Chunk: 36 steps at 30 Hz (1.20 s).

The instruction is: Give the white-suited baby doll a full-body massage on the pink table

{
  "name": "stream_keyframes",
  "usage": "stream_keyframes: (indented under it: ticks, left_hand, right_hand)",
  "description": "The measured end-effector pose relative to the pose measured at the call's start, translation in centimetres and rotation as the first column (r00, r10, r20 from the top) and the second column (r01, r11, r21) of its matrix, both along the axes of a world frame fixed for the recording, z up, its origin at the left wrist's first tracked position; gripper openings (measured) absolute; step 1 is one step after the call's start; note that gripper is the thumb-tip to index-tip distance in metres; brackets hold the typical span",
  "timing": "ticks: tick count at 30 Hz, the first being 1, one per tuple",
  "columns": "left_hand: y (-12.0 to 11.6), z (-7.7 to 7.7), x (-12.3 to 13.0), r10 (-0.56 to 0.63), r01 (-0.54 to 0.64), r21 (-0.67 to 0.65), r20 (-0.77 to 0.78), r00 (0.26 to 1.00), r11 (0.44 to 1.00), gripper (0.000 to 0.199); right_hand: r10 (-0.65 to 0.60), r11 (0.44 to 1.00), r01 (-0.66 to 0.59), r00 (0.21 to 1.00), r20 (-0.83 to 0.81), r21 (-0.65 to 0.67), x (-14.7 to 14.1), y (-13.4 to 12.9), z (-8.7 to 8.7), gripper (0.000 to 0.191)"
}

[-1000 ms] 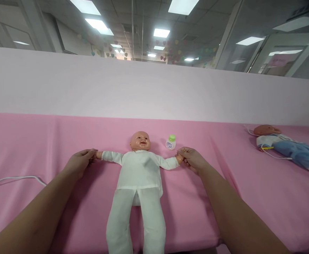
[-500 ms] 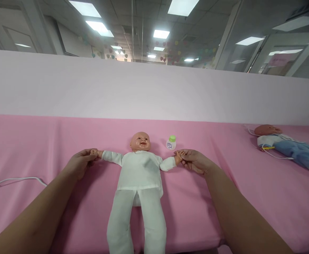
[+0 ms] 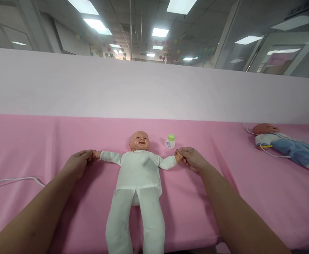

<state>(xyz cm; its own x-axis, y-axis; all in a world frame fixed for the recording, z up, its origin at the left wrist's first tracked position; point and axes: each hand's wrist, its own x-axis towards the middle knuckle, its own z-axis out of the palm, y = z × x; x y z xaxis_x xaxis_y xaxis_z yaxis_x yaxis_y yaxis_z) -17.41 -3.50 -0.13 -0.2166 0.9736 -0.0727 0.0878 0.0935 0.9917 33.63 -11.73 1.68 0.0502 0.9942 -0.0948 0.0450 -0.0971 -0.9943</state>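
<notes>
A baby doll (image 3: pixel 140 173) in a white top and white trousers lies on its back on the pink sheet (image 3: pixel 72 135), its arms spread out to both sides. My left hand (image 3: pixel 78 163) pinches the doll's hand at the left of the view. At the right, my right hand (image 3: pixel 192 158) is closed on the doll's other hand. Just beyond my right hand, beside the doll's head, stands a small clear bottle (image 3: pixel 170 142) with a green cap and a label.
A second doll (image 3: pixel 293 146) in blue and white clothes lies at the far right, with a thin white tube and a yellow piece by it. A white cable (image 3: pixel 24 179) lies at the left. Behind the sheet rises a white panel (image 3: pixel 133 90) with glass above.
Both hands still hold the doll's hands. My fingers have shifted slightly and now cover more of them. The whole view has moved a little.
</notes>
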Motion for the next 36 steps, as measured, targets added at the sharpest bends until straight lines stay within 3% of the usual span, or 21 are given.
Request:
stream_keyframes:
  ticks: [4, 12, 19, 25, 28, 31, 36]
  left_hand:
    - [0.2, 0.0, -0.1, -0.005, 0.007, -0.018, 0.117, 0.993, 1.0, 0.03]
    - [0.0, 0.3, -0.4, -0.133, 0.139, -0.033, 0.143, 0.981, 0.99, 0.036]
    - [-0.8, 0.9, 0.3, -0.059, 0.061, -0.038, 0.061, 0.996, 0.997, 0.039]
    - [0.3, -0.1, -0.2, 0.028, -0.024, -0.087, 0.045, 0.999, 0.996, 0.031]
    - [0.7, -0.4, -0.4, 0.016, -0.009, -0.085, 0.089, 0.996, 0.996, 0.025]
    - [0.7, -0.2, -0.3, -0.016, 0.03, -0.1, 0.143, 0.99, 0.995, 0.028]
    - [0.1, 0.5, -0.1, -0.085, 0.103, -0.094, 0.174, 0.981, 0.99, 0.036]
  right_hand:
    - [-0.059, 0.998, 0.059, 0.998, -0.026, -0.019, 0.1, 0.2, 0.0, 0.044]
    - [0.159, 0.982, -0.181, 0.948, -0.276, -0.054, 1.2, 0.1, -0.5, 0.042]
    - [0.142, 0.989, -0.148, 0.977, -0.161, -0.022, 0.9, 0.4, -1.1, 0.038]
    - [0.004, 1.0, -0.003, 0.99, -0.138, 0.007, 1.3, 1.1, -1.9, 0.049]
    - [-0.028, 1.0, 0.029, 0.989, -0.144, 0.006, 1.6, 1.2, -1.7, 0.043]
    - [0.064, 0.998, -0.065, 0.976, -0.209, -0.001, 2.0, 0.9, -1.6, 0.032]
    - [0.182, 0.982, -0.191, 0.922, -0.343, 0.008, 2.9, 0.5, -1.9, 0.038]
